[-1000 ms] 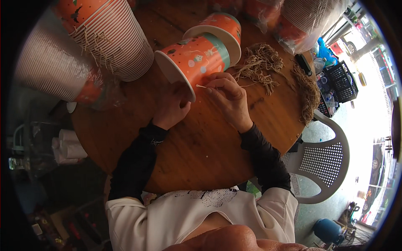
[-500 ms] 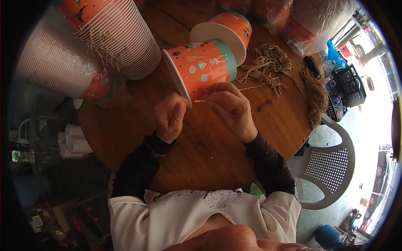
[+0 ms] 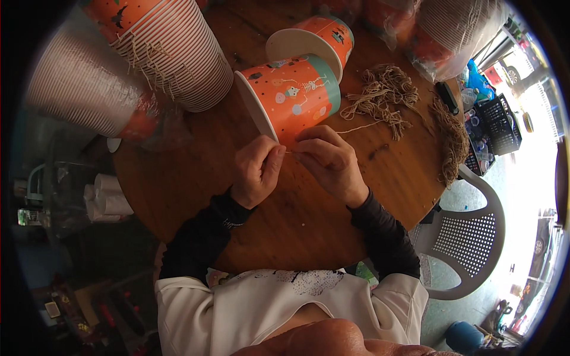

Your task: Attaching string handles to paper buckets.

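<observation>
A short stretch of thin beige string (image 3: 290,152) runs between my two hands, close to the rim of an orange paper bucket (image 3: 291,98) with a teal base. The bucket lies on its side, its mouth turned left. My left hand (image 3: 256,170) is closed, thumb and finger pinching one end of the string beside the rim. With bent fingers my right hand (image 3: 333,161) grips the string next to the bucket's wall; how it lies inside the fingers is hidden. From there the string trails to a tangled bundle of strings (image 3: 386,95).
Behind lies a second orange bucket (image 3: 323,38) on the round wooden table (image 3: 297,231). Tall stacked buckets (image 3: 184,53) with strings lean at the left, beside a plastic-wrapped stack (image 3: 83,83). Another wrapped stack (image 3: 451,35) is far right. A grey chair (image 3: 466,237) stands at the right.
My left hand has moved right and now pinches the string end that stuck out free from my right hand. The front bucket has shifted slightly right.
</observation>
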Demonstrator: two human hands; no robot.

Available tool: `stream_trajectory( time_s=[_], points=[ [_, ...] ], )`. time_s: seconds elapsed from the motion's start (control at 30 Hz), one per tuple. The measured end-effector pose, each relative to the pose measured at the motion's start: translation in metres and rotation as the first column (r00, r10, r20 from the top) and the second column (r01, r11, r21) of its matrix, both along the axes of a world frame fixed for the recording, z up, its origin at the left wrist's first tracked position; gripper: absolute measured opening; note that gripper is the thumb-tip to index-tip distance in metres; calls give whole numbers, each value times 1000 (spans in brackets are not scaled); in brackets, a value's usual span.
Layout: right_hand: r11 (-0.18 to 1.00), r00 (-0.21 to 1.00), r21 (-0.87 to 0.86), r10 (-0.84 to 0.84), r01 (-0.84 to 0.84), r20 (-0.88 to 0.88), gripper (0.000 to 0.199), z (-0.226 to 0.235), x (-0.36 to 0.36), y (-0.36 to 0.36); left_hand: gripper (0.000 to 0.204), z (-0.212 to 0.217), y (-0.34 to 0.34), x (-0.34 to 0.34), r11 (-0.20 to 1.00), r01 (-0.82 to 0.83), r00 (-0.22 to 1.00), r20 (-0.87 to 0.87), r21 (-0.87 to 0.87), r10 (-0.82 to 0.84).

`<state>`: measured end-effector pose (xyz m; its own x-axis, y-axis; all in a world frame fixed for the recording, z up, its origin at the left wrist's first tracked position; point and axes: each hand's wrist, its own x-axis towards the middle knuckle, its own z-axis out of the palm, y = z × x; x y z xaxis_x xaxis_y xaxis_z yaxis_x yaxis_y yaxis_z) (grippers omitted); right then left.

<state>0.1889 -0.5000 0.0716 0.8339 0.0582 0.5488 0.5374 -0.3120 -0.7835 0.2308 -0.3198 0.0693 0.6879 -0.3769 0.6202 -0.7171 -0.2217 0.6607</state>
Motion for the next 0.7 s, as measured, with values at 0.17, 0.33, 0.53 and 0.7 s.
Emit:
stream_trajectory(
  time_s=[0.17,0.33,0.53,0.7],
  points=[
    [995,948,99,41,-10,-316,11,17,-8,-1,7,-1,0,3,999,1,983,181,54,-11],
    [943,800,329,241,-58,-550,11,14,-4,-7,13,-3,1,5,991,-17,941,337,130,-28],
    [988,912,133,124,-77,-391,12,8,-2,-8,23,-4,5,5,970,-82,855,516,229,-50],
    [925,863,380,184,11,-471,9,12,-3,-7,28,-13,5,5,994,-55,945,317,-98,84]
  ],
)
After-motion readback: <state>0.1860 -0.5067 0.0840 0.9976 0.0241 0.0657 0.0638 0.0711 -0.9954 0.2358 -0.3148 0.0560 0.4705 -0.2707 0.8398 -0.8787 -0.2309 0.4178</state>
